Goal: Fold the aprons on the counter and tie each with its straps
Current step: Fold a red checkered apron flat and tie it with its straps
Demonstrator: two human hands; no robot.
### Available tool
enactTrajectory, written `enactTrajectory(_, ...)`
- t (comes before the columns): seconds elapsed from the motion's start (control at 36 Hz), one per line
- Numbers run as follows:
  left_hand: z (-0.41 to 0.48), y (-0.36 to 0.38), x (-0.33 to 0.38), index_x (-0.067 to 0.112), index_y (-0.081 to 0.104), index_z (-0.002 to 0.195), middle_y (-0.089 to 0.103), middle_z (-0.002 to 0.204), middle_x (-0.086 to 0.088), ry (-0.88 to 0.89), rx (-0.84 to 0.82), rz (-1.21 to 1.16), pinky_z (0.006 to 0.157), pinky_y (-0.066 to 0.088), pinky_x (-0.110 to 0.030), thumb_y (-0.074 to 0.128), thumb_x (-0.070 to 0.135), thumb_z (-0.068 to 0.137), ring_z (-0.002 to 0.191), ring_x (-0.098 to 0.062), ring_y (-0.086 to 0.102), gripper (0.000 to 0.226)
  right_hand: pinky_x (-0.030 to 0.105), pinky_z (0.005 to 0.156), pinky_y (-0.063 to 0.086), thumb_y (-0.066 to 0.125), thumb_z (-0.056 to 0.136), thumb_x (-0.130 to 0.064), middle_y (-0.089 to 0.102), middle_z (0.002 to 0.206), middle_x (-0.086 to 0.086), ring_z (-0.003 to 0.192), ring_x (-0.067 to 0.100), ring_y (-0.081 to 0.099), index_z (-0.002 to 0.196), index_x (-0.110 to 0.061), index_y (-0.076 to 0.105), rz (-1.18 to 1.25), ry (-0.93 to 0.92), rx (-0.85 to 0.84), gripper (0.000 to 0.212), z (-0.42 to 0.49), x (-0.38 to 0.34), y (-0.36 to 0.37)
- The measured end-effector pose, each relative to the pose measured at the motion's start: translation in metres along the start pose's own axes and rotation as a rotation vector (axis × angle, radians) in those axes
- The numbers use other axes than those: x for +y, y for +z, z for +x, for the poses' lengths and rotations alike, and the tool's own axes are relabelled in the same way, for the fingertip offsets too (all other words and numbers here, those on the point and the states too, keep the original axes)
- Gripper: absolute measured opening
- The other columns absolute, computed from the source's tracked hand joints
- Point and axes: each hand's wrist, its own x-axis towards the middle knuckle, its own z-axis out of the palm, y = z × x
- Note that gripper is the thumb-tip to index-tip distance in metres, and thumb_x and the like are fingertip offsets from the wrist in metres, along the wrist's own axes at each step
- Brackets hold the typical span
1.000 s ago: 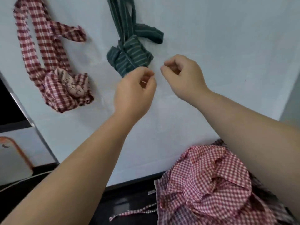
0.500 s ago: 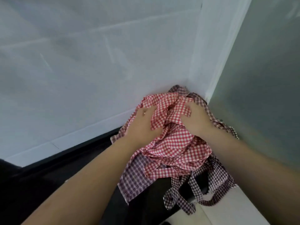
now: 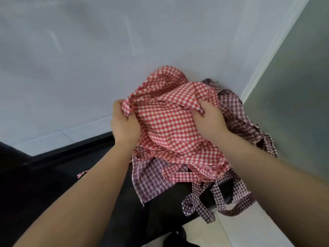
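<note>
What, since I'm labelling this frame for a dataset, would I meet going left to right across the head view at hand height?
white counter → left hand, gripping the cloth → red checked apron → right hand, also gripping it → purple checked apron → grey-green wall

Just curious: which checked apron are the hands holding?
The bright red-and-white apron, gripped by the left hand and right hand; the darker maroon apron lies beneath.

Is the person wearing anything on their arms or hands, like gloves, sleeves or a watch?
No. The left hand and right hand are bare: no gloves, and no watch, bracelet or ring shows. The arms are uncovered too, with no sleeve reaching into view.
</note>
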Motion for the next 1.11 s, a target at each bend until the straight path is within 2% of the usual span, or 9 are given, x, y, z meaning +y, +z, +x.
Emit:
enactTrajectory(0.17, 0.015, -0.081, -0.017, 0.017, 0.048, 0.122, 0.054, 0.098, 0.008, -0.065, 0.242, 0.040, 0.080, 0.037, -0.027, 0.039, 0.021, 0.101, 0.088, -0.012, 0.052, 0.024, 0.021, 0.076, 0.032, 0.044, 0.100, -0.022, 0.061, 0.117, 0.008, 0.107, 0.022, 0.054, 0.117, -0.007, 0.057, 0.104, -0.237, -0.165, 0.026, 0.005, -0.087, 0.053)
enactTrajectory(0.31, 0.020, -0.161, -0.030, 0.017, 0.054, 0.120, 0.056, 0.104, 0.006, -0.045, 0.372, 0.135, 0.079, 0.034, -0.020, 0.043, 0.016, 0.098, 0.093, -0.011, 0.049, 0.026, 0.028, 0.087, 0.035, 0.043, 0.100, -0.023, 0.061, 0.118, 0.013, 0.110, 0.030, 0.055, 0.118, -0.006, 0.056, 0.034, -0.284, -0.199, 0.028, -0.010, -0.140, 0.117)
enactTrajectory(0.42, 0.018, -0.239, -0.051, 0.012, 0.056, 0.120, 0.060, 0.112, -0.001, -0.090, 0.715, 0.118, 0.072, 0.034, -0.005, 0.042, 0.007, 0.093, 0.100, -0.013, 0.055, 0.031, 0.017, 0.076, 0.032, 0.048, 0.098, -0.020, 0.065, 0.113, 0.007, 0.106, 0.025, 0.058, 0.116, -0.008, 0.061, 0.147, -0.368, -0.239, 0.025, -0.039, -0.195, 0.169)
enactTrajectory(0.53, 0.017, -0.313, -0.070, 0.014, 0.042, 0.138, 0.051, 0.133, -0.001, -0.133, 0.963, 0.027, 0.088, 0.036, -0.003, 0.034, -0.002, 0.087, 0.117, -0.008, 0.051, 0.054, 0.007, 0.100, 0.019, 0.044, 0.100, -0.029, 0.042, 0.146, 0.001, 0.135, 0.014, 0.036, 0.144, -0.017, 0.038, 0.276, -0.389, -0.577, 0.046, -0.078, -0.259, 0.218)
enactTrajectory(0.61, 0.019, -0.365, -0.104, 0.016, 0.013, 0.153, 0.028, 0.156, -0.007, -0.302, 0.696, 0.300, 0.110, 0.028, -0.026, 0.044, 0.011, 0.093, 0.140, -0.021, 0.032, 0.068, 0.011, 0.105, 0.012, 0.044, 0.100, -0.025, 0.023, 0.156, 0.001, 0.142, 0.014, 0.023, 0.152, -0.019, 0.017, 0.236, -0.316, -0.778, 0.059, -0.095, -0.279, 0.252)
enactTrajectory(0.72, 0.012, -0.417, -0.147, 0.017, 0.036, 0.146, 0.051, 0.136, -0.020, -0.553, 0.328, 0.508, 0.093, 0.045, -0.039, 0.055, 0.022, 0.087, 0.117, -0.040, 0.052, 0.062, 0.019, 0.097, 0.032, 0.042, 0.094, -0.001, 0.053, 0.134, 0.012, 0.125, 0.025, 0.049, 0.135, -0.006, 0.049, 0.083, -0.226, -0.626, 0.042, -0.113, -0.269, 0.294)
enactTrajectory(0.92, -0.017, -0.393, -0.175, 0.024, 0.047, 0.141, 0.045, 0.146, -0.001, -0.216, -0.315, 0.626, 0.106, 0.031, -0.029, 0.059, 0.030, 0.093, 0.132, -0.021, 0.043, 0.050, 0.034, 0.100, 0.039, 0.044, 0.092, -0.005, 0.052, 0.135, 0.012, 0.122, 0.031, 0.049, 0.135, -0.009, 0.047, -0.164, -0.052, -0.536, 0.043, -0.133, -0.220, 0.317)
enactTrajectory(1.03, -0.029, -0.362, -0.198, 0.021, 0.036, 0.147, 0.034, 0.153, -0.002, -0.077, -0.671, 0.734, 0.109, 0.018, -0.021, 0.061, 0.038, 0.091, 0.139, -0.018, 0.031, 0.064, 0.047, 0.093, 0.046, 0.041, 0.074, -0.041, 0.059, 0.122, 0.009, 0.111, 0.033, 0.054, 0.121, -0.021, 0.054, -0.232, -0.022, -0.441, 0.053, -0.143, -0.193, 0.321)
enactTrajectory(1.11, -0.040, -0.339, -0.207, 0.019, 0.038, 0.146, 0.040, 0.148, -0.003, -0.048, -0.820, 0.657, 0.102, 0.025, -0.020, 0.064, 0.038, 0.089, 0.134, -0.020, 0.037, 0.066, 0.048, 0.099, 0.042, 0.045, 0.074, -0.045, 0.052, 0.129, 0.005, 0.116, 0.029, 0.049, 0.132, -0.022, 0.047, -0.254, 0.074, -0.455, 0.062, -0.148, -0.176, 0.316)
